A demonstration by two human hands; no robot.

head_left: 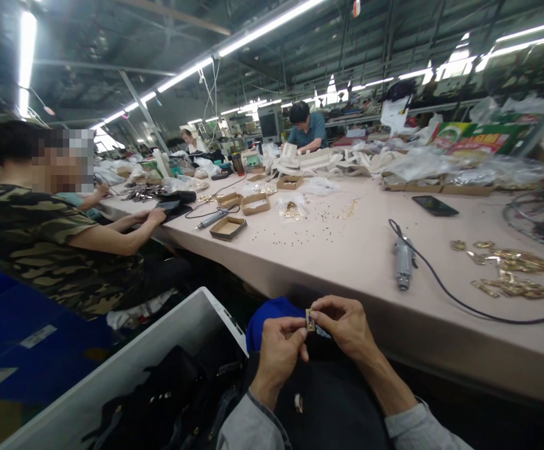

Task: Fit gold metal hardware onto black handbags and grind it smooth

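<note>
Between my two hands is a small gold-coloured metal plate (310,320) with an opening in it, pinched from both sides. My left hand (278,350) grips its left edge between thumb and forefinger. On its right side, the fingertips of my right hand (344,325) press together on the same plate. Below them, black material (332,400) lies over my lap, with a shiny metal fitting (298,402) on it. What the fitting is attached to I cannot make out.
A grey crate (126,369) with black items stands at my left. On the table (346,262) lie a corded power screwdriver (403,262), gold metal pieces (510,269), a phone (435,205), small boxes (228,228) and scattered tiny parts. A co-worker in camouflage (56,244) sits at left.
</note>
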